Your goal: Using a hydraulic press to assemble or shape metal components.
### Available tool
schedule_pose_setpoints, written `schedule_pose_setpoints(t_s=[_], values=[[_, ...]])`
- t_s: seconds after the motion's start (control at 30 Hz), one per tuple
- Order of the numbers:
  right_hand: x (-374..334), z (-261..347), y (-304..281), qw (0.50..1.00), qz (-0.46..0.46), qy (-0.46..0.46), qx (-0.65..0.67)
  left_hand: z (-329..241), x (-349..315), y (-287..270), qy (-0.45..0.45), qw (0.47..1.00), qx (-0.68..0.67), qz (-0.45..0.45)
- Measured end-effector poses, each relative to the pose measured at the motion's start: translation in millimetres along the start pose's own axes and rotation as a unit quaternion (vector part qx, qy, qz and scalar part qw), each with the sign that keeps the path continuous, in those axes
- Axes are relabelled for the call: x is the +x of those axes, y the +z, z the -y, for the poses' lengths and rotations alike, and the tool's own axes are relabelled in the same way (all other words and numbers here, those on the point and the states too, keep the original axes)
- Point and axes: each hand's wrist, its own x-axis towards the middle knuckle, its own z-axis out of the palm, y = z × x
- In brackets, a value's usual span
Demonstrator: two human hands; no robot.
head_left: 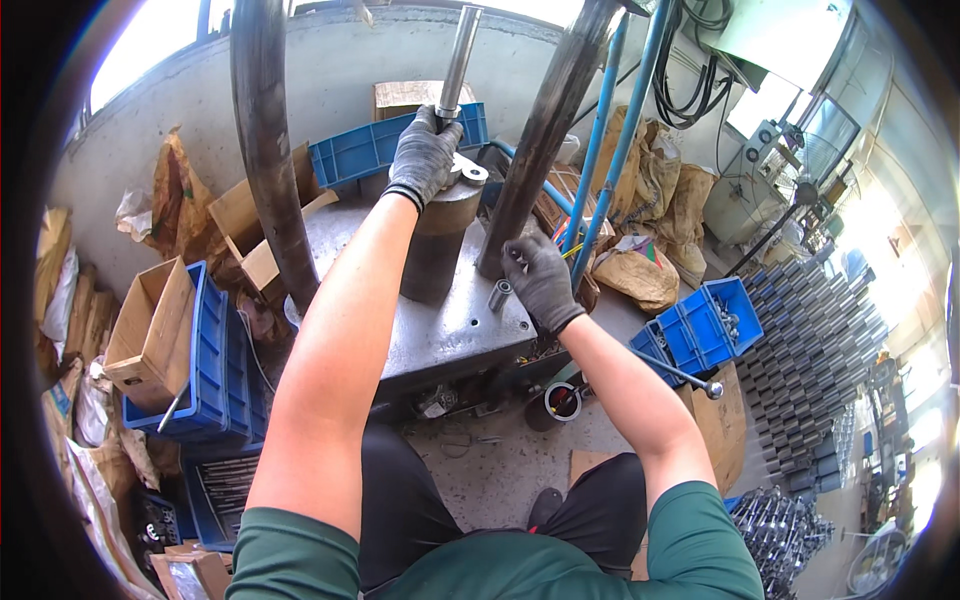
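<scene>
My left hand (425,158), in a grey glove, is wrapped round the lower end of a shiny metal rod (461,55) with a collar. The rod stands nearly upright above a thick steel cylinder (435,250). A metal piece with a round eye (473,175) lies on top of that cylinder, beside my left wrist. My gloved right hand (543,283) is closed, fingers curled in; whatever they hold, if anything, is hidden. Just left of it, a short metal sleeve (500,292) stands on the steel press table (455,345).
Two thick steel columns, left (268,150) and right (540,130), flank the work. Blue crates (215,350) and cardboard boxes (150,325) sit at left. A long blue bin (350,155) lies behind. At right are small blue bins (700,325) and stacked metal tubes (810,350).
</scene>
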Motion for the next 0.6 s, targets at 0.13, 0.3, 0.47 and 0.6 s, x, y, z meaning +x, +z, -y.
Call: schedule_pose_setpoints(t_s=[0.13,0.3,0.47,0.6], values=[[64.7,41.9,-15.0,0.984,-0.114,-0.041,0.133,-8.0,-6.0,-6.5,-0.021,0.999,-0.037,0.023],[115.2,39.0,10.9,0.993,-0.104,-0.063,0.001,-1.9,-5.0,0.9,-0.021,0.989,-0.144,0.022],[117.4,47.6,26.3,0.996,-0.076,0.024,-0.032,-6.7,-7.9,3.0,-0.028,0.983,-0.178,0.021],[124.8,53.3,24.0,0.995,-0.069,0.023,-0.069,-8.3,-12.4,3.9,0.029,0.984,-0.169,-0.045]])
